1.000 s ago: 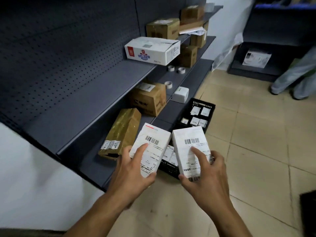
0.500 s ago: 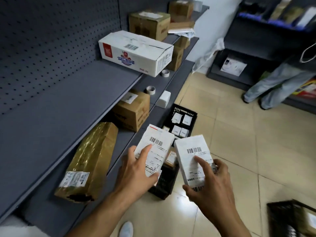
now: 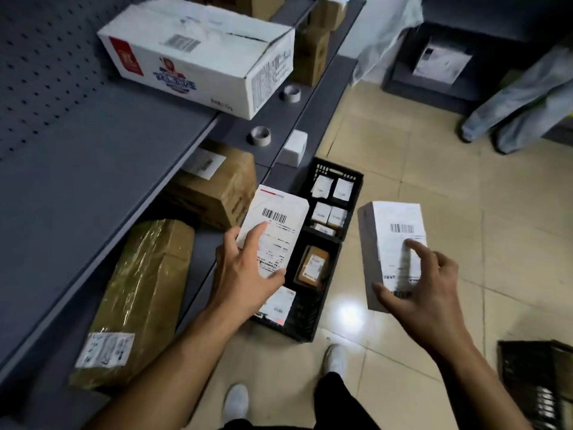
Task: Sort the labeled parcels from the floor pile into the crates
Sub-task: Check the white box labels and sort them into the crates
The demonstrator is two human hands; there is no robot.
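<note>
1. White labelled parcel [image 3: 276, 218], head view: my left hand [image 3: 245, 274] clamps thumb and fingers round its lower end. It hangs over the near black crate [image 3: 307, 324], long axis toward one o'clock.
2. My right hand [image 3: 424, 283] grips a second white parcel [image 3: 390, 240] above the floor tiles [image 3: 465, 197], at three o'clock from that crate, long axis toward twelve.
3. I judge the left hand nearer: its drop lies straight below.

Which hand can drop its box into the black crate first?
Probably the left hand: its white labelled parcel hangs over the black plastic crate, while the right hand holds its white cardboard box over beige floor tiles.
</note>
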